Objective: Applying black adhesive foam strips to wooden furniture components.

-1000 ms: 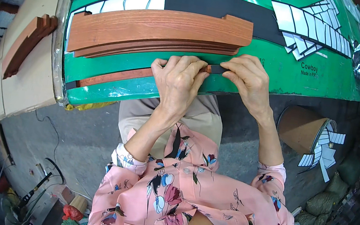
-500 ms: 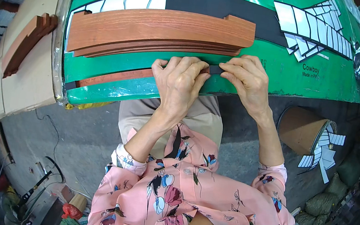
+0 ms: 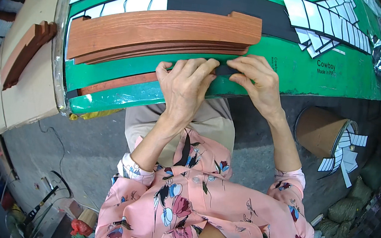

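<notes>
A narrow reddish-brown wooden piece [image 3: 119, 83] lies along the near edge of the green-covered table. My left hand [image 3: 184, 86] curls over its right part, fingers bent and pressing on it. From under those fingers a short black strip [image 3: 223, 70] sticks out to the right. My right hand [image 3: 258, 86] pinches the strip's right end between thumb and fingers. At the wooden piece's left end another bit of black [image 3: 72, 94] shows. Just beyond my hands lies a stack of curved wooden pieces [image 3: 164, 29]. My left fingers hide where wood and strip meet.
Black sheets with white backing pieces [image 3: 149, 2] lie behind the stack. Cut white-and-black strips [image 3: 321, 20] pile at the far right. Cardboard [image 3: 32, 56] at left bears a notched wooden piece [image 3: 28, 53]. A brown bin [image 3: 319, 131] holds scraps on the right.
The table and its things shift slightly up and left in view. My hands keep nearly the same hold, the right fingers still pinching the black strip's end.
</notes>
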The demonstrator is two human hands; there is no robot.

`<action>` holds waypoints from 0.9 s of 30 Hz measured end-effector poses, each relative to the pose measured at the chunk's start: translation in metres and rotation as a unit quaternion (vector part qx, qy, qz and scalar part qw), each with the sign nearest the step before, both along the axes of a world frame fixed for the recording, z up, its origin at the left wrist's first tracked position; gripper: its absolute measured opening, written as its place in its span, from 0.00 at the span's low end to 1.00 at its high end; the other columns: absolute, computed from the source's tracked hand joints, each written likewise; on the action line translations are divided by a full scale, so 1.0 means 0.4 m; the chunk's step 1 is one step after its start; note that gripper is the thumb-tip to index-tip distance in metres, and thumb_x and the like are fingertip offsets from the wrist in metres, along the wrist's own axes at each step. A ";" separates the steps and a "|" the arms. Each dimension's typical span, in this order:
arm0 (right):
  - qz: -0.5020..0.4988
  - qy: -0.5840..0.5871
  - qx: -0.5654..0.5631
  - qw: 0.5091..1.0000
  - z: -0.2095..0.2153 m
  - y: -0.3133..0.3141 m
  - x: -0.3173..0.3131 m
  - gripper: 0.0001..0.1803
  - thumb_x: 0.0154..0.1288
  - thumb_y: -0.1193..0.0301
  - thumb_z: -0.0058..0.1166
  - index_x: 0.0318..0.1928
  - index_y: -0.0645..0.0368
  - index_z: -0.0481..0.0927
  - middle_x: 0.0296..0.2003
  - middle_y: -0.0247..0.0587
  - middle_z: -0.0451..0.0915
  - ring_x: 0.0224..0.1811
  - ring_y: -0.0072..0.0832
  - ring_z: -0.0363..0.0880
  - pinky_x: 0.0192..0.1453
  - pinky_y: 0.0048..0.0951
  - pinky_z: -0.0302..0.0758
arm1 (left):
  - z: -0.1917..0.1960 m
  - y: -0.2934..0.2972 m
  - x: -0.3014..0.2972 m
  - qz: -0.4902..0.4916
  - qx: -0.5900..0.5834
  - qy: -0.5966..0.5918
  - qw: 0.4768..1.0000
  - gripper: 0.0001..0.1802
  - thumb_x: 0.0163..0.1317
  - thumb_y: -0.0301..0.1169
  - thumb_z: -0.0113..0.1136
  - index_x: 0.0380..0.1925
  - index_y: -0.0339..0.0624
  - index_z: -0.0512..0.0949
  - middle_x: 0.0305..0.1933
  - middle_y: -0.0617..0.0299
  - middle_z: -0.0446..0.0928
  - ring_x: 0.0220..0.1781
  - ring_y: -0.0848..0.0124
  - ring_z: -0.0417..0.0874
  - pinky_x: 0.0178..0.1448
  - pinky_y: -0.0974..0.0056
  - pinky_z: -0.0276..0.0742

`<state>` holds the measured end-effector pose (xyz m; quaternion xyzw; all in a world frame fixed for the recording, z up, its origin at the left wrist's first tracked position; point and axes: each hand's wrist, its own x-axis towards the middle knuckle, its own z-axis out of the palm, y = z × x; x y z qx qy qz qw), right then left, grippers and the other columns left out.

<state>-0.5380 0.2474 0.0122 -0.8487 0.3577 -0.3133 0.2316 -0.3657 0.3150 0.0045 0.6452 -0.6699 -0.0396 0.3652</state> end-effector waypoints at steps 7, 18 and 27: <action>-0.036 -0.032 0.041 0.998 -0.018 0.019 -0.018 0.15 0.48 0.74 0.63 0.40 0.60 0.82 0.39 0.41 0.81 0.43 0.36 0.77 0.43 0.33 0.75 | 0.006 0.001 -0.002 -0.012 -0.008 -0.002 1.000 0.12 0.50 0.33 0.66 0.36 0.52 0.80 0.37 0.69 0.80 0.38 0.72 0.78 0.49 0.57 0.56; -0.046 -0.034 0.034 0.998 -0.007 0.015 -0.013 0.12 0.47 0.76 0.64 0.36 0.60 0.84 0.36 0.40 0.82 0.41 0.35 0.78 0.42 0.32 0.76 | 0.002 -0.001 -0.004 -0.005 -0.014 -0.004 1.000 0.09 0.49 0.33 0.67 0.33 0.52 0.81 0.34 0.71 0.79 0.36 0.73 0.77 0.48 0.59 0.56; -0.050 0.016 -0.048 0.997 0.003 0.017 -0.008 0.11 0.46 0.75 0.64 0.34 0.58 0.83 0.35 0.36 0.82 0.40 0.34 0.78 0.41 0.31 0.76 | 0.003 -0.001 -0.004 -0.005 -0.006 -0.003 1.000 0.10 0.48 0.32 0.67 0.32 0.51 0.81 0.33 0.71 0.79 0.35 0.73 0.77 0.48 0.59 0.56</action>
